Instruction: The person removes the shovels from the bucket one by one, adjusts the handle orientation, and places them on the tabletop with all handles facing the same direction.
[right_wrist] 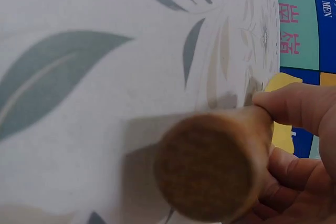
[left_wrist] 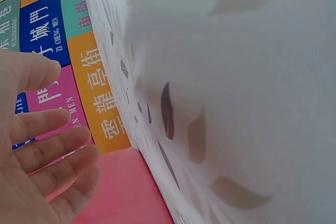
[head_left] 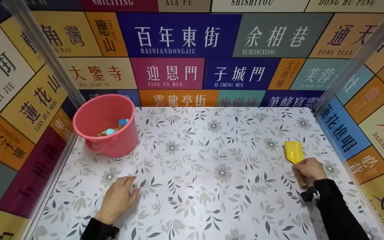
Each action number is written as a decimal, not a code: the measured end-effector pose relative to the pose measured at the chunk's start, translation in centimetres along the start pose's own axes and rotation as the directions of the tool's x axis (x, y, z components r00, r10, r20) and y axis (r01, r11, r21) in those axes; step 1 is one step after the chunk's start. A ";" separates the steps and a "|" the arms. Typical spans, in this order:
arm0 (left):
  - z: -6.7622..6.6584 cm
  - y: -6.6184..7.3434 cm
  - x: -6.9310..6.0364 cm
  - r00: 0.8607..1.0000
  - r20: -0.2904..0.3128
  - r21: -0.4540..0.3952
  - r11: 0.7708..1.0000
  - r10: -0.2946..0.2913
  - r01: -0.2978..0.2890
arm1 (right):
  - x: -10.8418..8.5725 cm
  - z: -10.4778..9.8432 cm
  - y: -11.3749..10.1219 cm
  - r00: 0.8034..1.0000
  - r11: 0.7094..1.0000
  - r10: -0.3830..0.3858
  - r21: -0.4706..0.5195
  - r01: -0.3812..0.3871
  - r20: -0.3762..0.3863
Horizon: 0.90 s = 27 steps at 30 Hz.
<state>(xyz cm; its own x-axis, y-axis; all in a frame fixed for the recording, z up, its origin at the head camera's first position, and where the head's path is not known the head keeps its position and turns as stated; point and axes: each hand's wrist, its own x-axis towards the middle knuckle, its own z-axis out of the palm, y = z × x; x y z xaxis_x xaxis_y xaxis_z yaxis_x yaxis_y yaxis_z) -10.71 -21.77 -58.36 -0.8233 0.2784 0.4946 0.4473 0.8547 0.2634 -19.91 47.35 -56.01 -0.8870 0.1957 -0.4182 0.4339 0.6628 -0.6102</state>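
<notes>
Right hand (head_left: 310,168) pinches yellow shovel (head_left: 294,158), blade (head_left: 293,150) pointing away, handle (head_left: 300,180) nearward; left hand (head_left: 118,199) relaxed.

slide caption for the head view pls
Right hand holding a yellow shovel by its brown handle, empty left hand in front of a pink bucket on a floral surface.

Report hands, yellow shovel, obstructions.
Right hand gripping yellow shovel by its wooden handle. Left hand empty, near pink bucket. No obstacle visible between shovel and bucket.
</notes>
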 end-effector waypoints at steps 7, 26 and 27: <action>0.1 0.0 0.1 1.000 0.007 0.010 1.000 0.021 -0.021 | -0.1 0.3 -0.5 1.000 1.000 -0.014 -0.015 0.014 -0.007; 0.3 0.1 0.5 0.998 -0.001 0.008 0.998 0.056 -0.056 | -0.4 0.9 -0.4 0.998 0.997 -0.047 -0.056 0.044 -0.040; 0.3 0.1 0.5 0.998 -0.004 0.010 0.998 0.062 -0.062 | -0.5 0.9 -0.5 0.997 0.995 -0.064 -0.080 0.060 -0.051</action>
<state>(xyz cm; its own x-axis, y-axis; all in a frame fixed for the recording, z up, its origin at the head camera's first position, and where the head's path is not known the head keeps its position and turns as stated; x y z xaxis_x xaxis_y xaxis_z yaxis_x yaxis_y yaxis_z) -11.21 -21.41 -58.29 -0.7925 0.3296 0.5132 0.4941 0.8402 0.2234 -19.51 46.28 -56.09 -0.9199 0.1896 -0.3433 0.3661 0.7293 -0.5780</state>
